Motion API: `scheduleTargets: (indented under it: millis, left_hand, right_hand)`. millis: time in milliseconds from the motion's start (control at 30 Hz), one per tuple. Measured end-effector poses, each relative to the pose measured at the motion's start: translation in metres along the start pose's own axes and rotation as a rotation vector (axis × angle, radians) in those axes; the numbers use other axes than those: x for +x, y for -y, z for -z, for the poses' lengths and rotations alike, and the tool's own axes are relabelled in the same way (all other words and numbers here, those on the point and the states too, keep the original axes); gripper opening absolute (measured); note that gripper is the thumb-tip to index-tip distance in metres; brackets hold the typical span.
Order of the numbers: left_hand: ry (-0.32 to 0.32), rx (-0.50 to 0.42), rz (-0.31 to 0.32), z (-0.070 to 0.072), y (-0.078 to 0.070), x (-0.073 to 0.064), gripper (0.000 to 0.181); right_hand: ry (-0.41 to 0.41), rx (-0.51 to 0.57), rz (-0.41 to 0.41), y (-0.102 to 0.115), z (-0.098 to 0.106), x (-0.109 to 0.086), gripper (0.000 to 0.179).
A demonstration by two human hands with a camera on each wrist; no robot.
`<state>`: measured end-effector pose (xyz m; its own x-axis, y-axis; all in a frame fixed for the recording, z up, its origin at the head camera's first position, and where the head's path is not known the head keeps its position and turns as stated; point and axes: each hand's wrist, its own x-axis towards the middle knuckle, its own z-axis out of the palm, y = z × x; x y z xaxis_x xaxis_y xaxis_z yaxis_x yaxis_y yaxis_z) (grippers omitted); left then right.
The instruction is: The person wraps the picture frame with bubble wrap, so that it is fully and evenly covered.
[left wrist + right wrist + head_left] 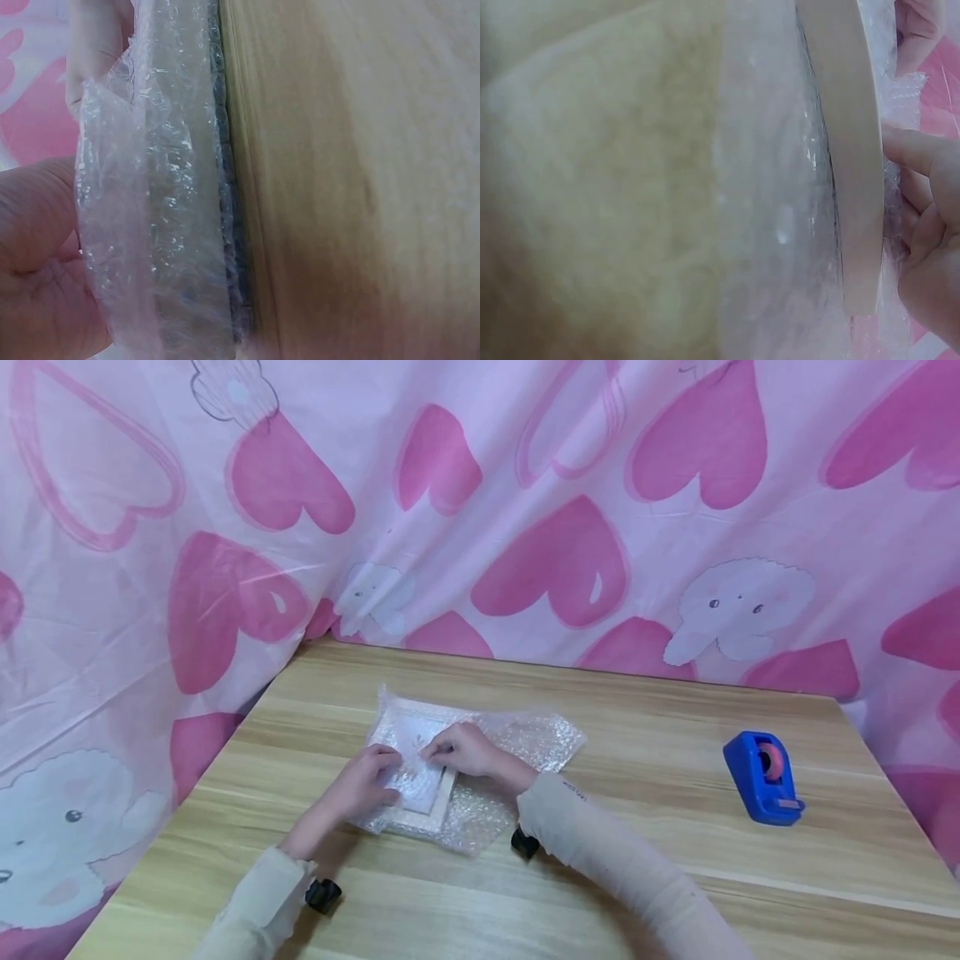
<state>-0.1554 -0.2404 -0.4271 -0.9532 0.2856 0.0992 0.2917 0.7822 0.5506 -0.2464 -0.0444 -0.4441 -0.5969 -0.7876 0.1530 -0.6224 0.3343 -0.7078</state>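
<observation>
Left of centre on the table [420, 910], a pale frame [447, 795] lies on bubble wrap [551, 739], which covers its left side but leaves its right edge bare. My left hand [365, 781] rests on the covered side, thumb and fingers apart; my right hand [467, 750] pinches the wrap above the frame. Well to the right stands a blue tape dispenser [756, 787].

I see the right hand [936, 225] with its fingers at the bubble wrap [769, 195], beside the pale frame [855, 165]; the left hand [922, 34] is just beyond, pink cloth [940, 97] behind both.
</observation>
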Motion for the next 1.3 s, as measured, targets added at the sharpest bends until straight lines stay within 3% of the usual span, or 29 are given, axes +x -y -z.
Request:
scheduleTargets:
  millis: [233,467,667,867,967,1067,1200,1300]
  left_hand:
    - [-0.008,0.01,0.017,0.001,0.001,0.001,0.051]
    - [-0.01,0.002,0.022,0.0,0.002,0.002,0.051]
    - [-0.007,-0.064,0.038,0.003,0.005,0.001,0.06]
    - [0.009,-0.19,0.091,0.005,0.007,0.001,0.09]
    - [0.0,-0.207,0.053,0.004,0.008,0.002,0.101]
    - [-0.013,-0.129,-0.021,0.005,0.009,0.003,0.099]
    - [-0.043,0.094,-0.122,0.009,0.008,0.008,0.097]
    - [-0.035,0.208,-0.177,0.012,0.008,0.014,0.1]
  right_hand:
    - [0.014,0.053,-0.098,0.004,-0.001,0.0,0.012]
    - [-0.076,0.07,-0.181,0.006,-0.004,0.009,0.021]
    - [-0.113,-0.121,-0.176,0.015,-0.01,0.013,0.028]
    - [-0.055,-0.27,-0.13,0.023,-0.009,0.015,0.029]
    - [-0.02,-0.364,-0.105,0.026,-0.01,0.015,0.027]
    - [-0.005,-0.428,-0.101,0.028,-0.011,0.015,0.027]
    - [-0.001,-0.453,-0.11,0.029,-0.01,0.015,0.027]
    - [0.004,-0.455,-0.107,0.029,-0.01,0.014,0.027]
